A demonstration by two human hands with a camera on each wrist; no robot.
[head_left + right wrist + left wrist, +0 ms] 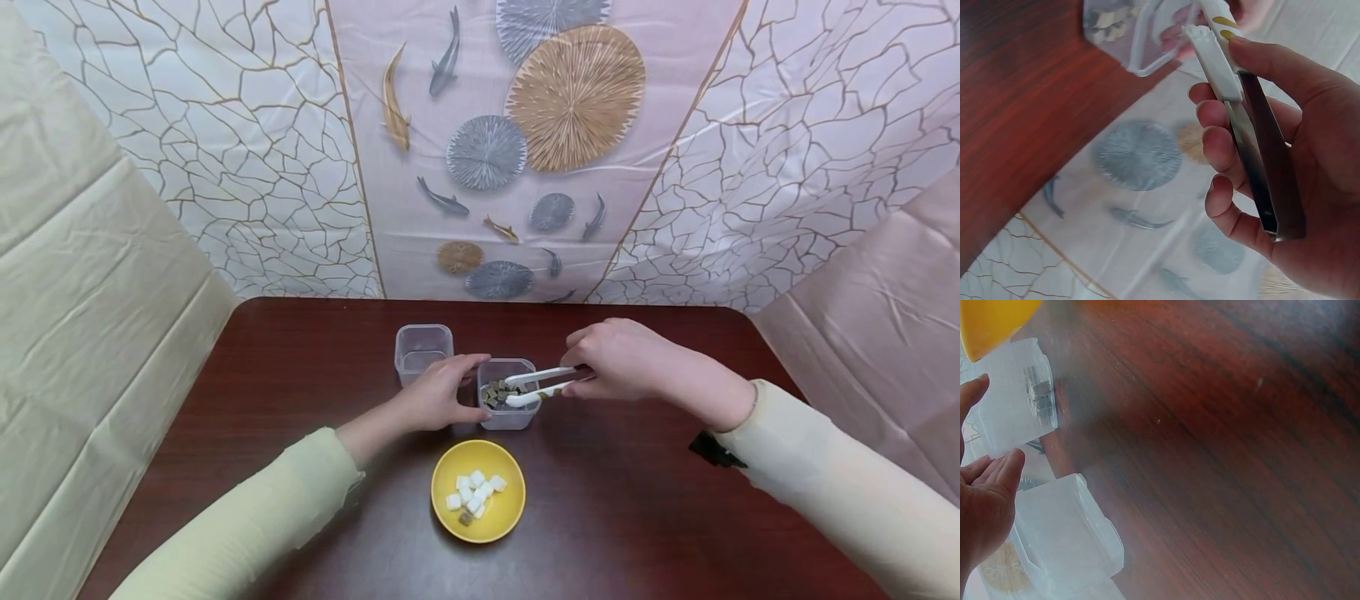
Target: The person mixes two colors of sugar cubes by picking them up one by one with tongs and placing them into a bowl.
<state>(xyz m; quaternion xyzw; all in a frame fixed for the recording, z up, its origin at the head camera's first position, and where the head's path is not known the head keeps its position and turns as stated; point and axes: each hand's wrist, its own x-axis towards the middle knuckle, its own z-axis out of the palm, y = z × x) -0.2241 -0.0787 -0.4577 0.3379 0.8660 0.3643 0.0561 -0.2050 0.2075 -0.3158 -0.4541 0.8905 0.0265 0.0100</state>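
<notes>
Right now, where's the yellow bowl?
In the head view, the yellow bowl sits on the table below center, just on the near side of the container of dark cubes. The left wrist view catches it at top left.

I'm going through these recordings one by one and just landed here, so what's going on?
The person's right-hand grip holds white-tipped tongs, the tips apart at the brown cubes in a clear container; whether they have hold of one isn't clear. The left-hand grip is at that container's left side. Nearer the person, a yellow bowl holds white cubes and one brown cube. A second clear container stands farther back, to the left.
</notes>
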